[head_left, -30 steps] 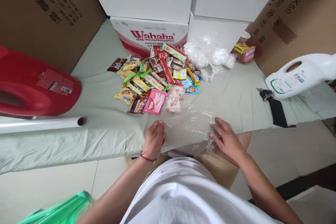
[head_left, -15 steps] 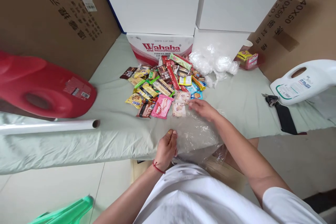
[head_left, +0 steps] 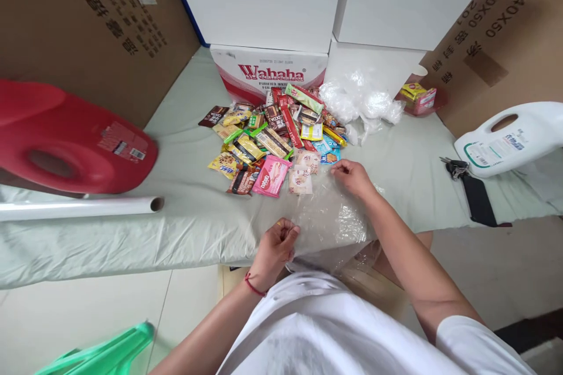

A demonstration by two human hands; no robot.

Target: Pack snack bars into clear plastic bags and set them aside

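A clear plastic bag (head_left: 336,217) lies spread over the table's front edge, its lower part hanging toward my lap. My left hand (head_left: 278,244), wearing a red wrist cord, pinches the bag's left side. At the upper right of the bag, my right hand (head_left: 353,177) has its thumb and fingertips pressed together on the film. Just beyond the bag are small pale printed packets (head_left: 301,179), a pink wafer packet (head_left: 271,176) and a brown packet (head_left: 243,180). Behind these rises a pile of mixed wrapped snacks (head_left: 275,123).
Crumpled clear plastic (head_left: 365,99) lies right of the pile, before white boxes (head_left: 255,0). A red jug (head_left: 79,135) and white roll (head_left: 83,208) are at left. A white jug (head_left: 505,140), keys (head_left: 457,169) and black phone (head_left: 480,199) are at right.
My right hand has moved slightly right, away from the pale packets, and its fingers have closed into a pinch. My left hand stays near the same place, its wrist turned slightly.
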